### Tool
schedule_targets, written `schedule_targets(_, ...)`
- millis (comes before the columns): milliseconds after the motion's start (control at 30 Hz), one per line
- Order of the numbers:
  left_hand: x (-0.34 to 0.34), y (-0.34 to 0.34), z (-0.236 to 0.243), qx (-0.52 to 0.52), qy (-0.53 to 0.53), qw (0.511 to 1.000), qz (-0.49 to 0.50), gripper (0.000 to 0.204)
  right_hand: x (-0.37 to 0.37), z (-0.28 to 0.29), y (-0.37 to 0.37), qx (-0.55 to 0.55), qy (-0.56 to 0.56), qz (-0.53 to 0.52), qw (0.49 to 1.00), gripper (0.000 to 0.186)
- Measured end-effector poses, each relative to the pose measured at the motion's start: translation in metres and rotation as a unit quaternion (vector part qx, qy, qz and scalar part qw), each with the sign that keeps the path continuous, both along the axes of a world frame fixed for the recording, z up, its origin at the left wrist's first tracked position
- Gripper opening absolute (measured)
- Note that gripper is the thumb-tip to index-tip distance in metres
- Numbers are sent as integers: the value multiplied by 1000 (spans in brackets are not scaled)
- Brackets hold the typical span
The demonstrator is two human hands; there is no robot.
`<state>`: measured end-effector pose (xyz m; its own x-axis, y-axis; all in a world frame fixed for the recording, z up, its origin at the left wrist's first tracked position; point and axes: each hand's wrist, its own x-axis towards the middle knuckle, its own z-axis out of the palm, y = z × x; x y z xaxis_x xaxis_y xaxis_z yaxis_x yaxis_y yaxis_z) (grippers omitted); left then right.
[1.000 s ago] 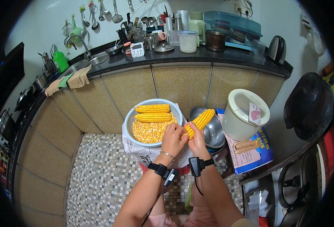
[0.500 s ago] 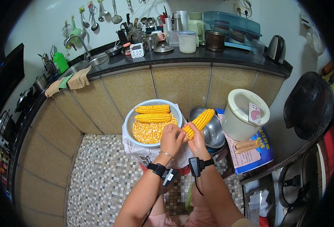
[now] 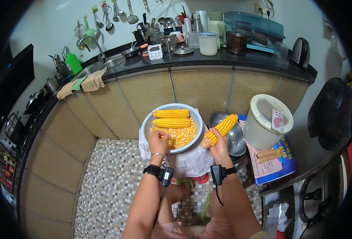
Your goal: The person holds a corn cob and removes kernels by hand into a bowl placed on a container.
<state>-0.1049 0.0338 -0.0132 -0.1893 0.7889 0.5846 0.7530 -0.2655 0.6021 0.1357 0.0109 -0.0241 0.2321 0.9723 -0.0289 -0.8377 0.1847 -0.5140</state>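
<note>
My right hand (image 3: 219, 148) grips a yellow corn cob (image 3: 226, 125), tilted with its far end up to the right. The near end of that cob is bare of kernels. Over the left side of a pale blue bowl (image 3: 200, 129), my left hand (image 3: 158, 142) is closed with its fingers curled down; what it holds, if anything, is hidden. Loose corn kernels (image 3: 180, 138) fill the near part of the bowl. Behind them lie two full cobs, a far cob (image 3: 171, 113) and a nearer cob (image 3: 172, 123).
Newspaper (image 3: 188, 164) lies under the bowl. To the right are a metal bowl (image 3: 235, 141), a lidded cream bucket (image 3: 259, 129) and stripped cobs (image 3: 268, 155) on a blue-and-pink sheet (image 3: 277, 169). A dark counter (image 3: 144, 65) with kitchenware runs along the back.
My left hand has left the cob and moved left over the bowl. My right hand still holds the cob. The whole view has shifted slightly.
</note>
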Motion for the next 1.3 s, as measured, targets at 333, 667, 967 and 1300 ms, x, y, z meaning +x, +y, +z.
schedule_targets(333, -10, 3, -5, -25, -5, 999, 19, 22, -6, 0, 1, 2, -9, 15, 1000, 33)
schedule_targets(667, 55, -15, 18, -16, -118, 980, -161, 21, -6, 7, -2, 25, 96, 63, 993, 45)
schedule_targets(967, 102, -27, 13, -396, -334, 751, -409, 37, -7, 1, -3, 29, 2, 21, 999, 44)
schedule_targets(1300, 106, -30, 19, -408, -320, 752, -407, 39, -16, 30, -20, 35, -32, 4, 999, 46)
